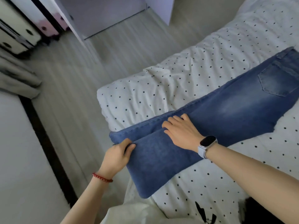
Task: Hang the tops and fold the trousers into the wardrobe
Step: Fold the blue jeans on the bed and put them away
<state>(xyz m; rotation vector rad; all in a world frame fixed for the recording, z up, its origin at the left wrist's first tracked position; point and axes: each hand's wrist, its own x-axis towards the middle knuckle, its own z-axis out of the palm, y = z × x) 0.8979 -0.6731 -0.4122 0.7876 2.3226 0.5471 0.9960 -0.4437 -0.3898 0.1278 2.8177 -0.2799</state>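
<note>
Currently 1 pair of blue jeans (218, 113) is lying along the polka-dot bed cover (186, 75), with the waistband and back pocket (275, 81) stretching away to the far right and the leg ends sitting at the near left corner of the bed. The lower legs are being doubled back over the thighs, so a folded flap is lying on top at the near end.

The left hand (117, 155) is pinching the folded edge, thumb on top and fingers curled underneath, apparently gripping both layers so the crease is staying lined up at the mattress edge. The right hand (181, 131), wearing a smartwatch (207, 143), is lying flat with fingers spread on the denim just beyond the flap's end, likely pressing the layers down so nothing is slipping.

Judging from this, the fold is only partly made; 1 or 2 more folds towards the waistband are probably needed before the bundle is fitting a shelf. The wardrobe (105, 15) is standing open at the far side of the floor (77, 81), well apart from the bed. Denim is stiff, so the crease is likely springing up if released early.
</note>
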